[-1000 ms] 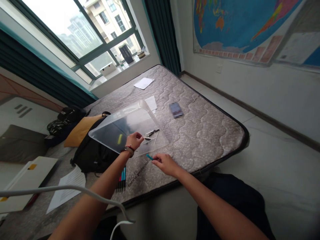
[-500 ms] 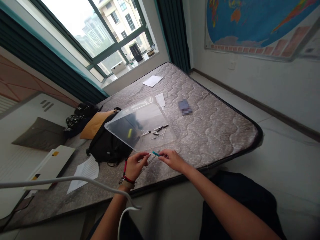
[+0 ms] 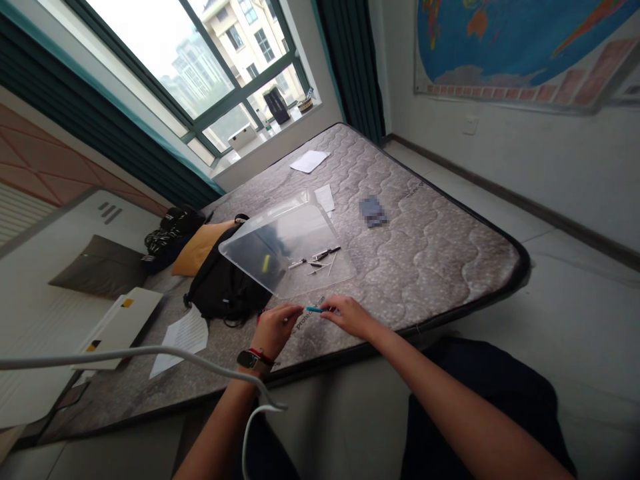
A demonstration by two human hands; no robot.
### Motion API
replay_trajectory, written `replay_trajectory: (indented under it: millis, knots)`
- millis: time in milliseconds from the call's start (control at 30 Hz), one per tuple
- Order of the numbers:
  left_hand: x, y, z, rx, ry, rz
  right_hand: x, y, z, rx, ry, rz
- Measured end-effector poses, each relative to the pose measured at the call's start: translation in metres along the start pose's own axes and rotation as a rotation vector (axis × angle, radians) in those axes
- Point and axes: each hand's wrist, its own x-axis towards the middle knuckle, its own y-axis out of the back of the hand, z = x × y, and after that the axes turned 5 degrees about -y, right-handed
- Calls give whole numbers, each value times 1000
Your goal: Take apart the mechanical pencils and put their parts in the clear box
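Observation:
My right hand (image 3: 349, 315) pinches a short teal rod (image 3: 314, 309) between thumb and fingertips, its free end pointing left. Facing it, my left hand (image 3: 276, 329) has thumb and fingers closed together close to the rod's left end. Whether anything small is between those left fingertips I cannot make out. Just beyond both hands lies a clear plastic tray (image 3: 250, 250) on the mattress. Several thin black, silver and white pen-like parts (image 3: 320, 259) rest in its right part, with a yellow piece (image 3: 266, 263) to their left.
A black backpack (image 3: 220, 288) lies against the tray's left side on the mattress (image 3: 440, 247). Further left are a printed sheet (image 3: 185, 337), a white folder (image 3: 125, 323) and a grey cushion (image 3: 100, 270). A pale cable (image 3: 200, 362) crosses above my left forearm.
The teal rod is now more level, and my left wrist has turned so the watch face shows. The whole view has shifted slightly.

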Motion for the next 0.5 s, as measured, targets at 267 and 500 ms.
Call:
replay_trajectory:
  millis: [267, 500]
  knots:
    - [-2, 1, 0, 40, 10, -19, 0, 1, -2, -21, -2, -8]
    - [2, 2, 11, 115, 24, -100, -1, -1, -3, -35, 7, -29]
